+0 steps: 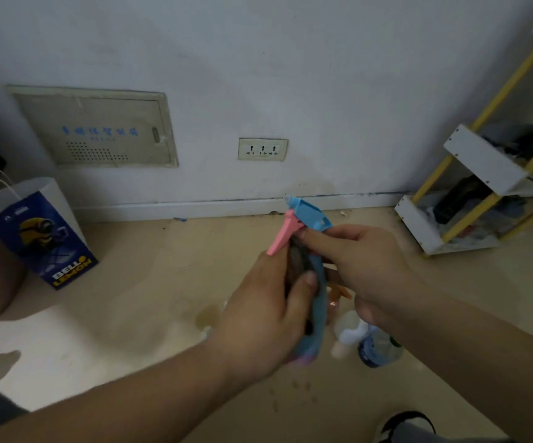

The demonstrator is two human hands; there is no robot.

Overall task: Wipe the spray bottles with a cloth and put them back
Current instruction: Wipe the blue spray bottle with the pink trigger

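Currently the person is holding up a spray bottle with a blue plastic head and a pink trigger (308, 215) just right of the frame's centre, its nozzle pointing toward eleven o'clock. The left hand (265, 314) is gripping a blue cloth (318, 314) wrapped round the bottle's body, so the body is hiding under fabric and fingers. The right hand (364, 266) is curling round the neck just under the sprayer head, steadying it. Judging by this, the wiping of this bottle is under way and it is not yet going back anywhere.

At about five o'clock from the hands, more bottles are sitting on the beige floor (163, 282): a clear bottle with a blue label (380, 346) and one with an orange trigger (342, 292), both partly hidden. Whether those are already wiped I cannot tell.

Further out, a yellow-and-white shelf rack (482, 174) is standing at two o'clock and a blue paper bag (35, 235) at nine o'clock.
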